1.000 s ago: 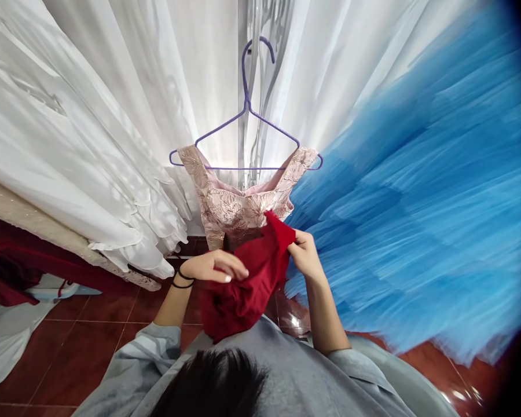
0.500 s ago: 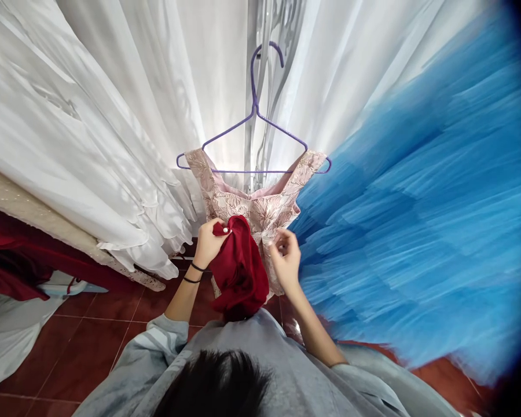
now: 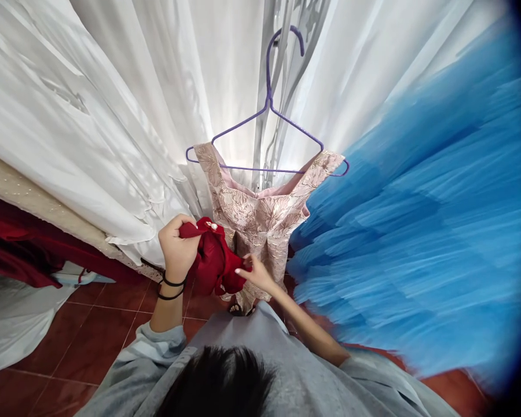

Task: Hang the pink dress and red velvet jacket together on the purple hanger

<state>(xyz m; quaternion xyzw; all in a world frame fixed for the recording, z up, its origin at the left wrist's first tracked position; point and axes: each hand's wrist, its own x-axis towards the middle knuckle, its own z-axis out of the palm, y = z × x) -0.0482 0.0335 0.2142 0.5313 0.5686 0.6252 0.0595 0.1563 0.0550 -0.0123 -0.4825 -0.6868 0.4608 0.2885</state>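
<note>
My left hand (image 3: 179,244) is closed on the upper edge of a dark red satin garment (image 3: 215,258), near a small pearl-like ornament (image 3: 213,226). Two black bands circle that wrist. My right hand (image 3: 257,274) pinches the garment's lower right side between thumb and fingers. The garment is bunched, so its full shape cannot be told. Just beyond it, a pale pink dress (image 3: 264,214) with a raised metallic floral pattern hangs by wide straps from a purple hanger (image 3: 269,104). The red cloth and my right hand cover part of its skirt.
White curtains or gowns (image 3: 125,104) fall behind and to the left. A full blue tulle skirt (image 3: 408,231) fills the right side. Dark red cloth (image 3: 26,243) lies at the far left, above red floor tiles (image 3: 91,330).
My left hand has carried the red garment leftward, off the front of the pink dress. My right hand has come down and left and taken hold of the garment's lower side.
</note>
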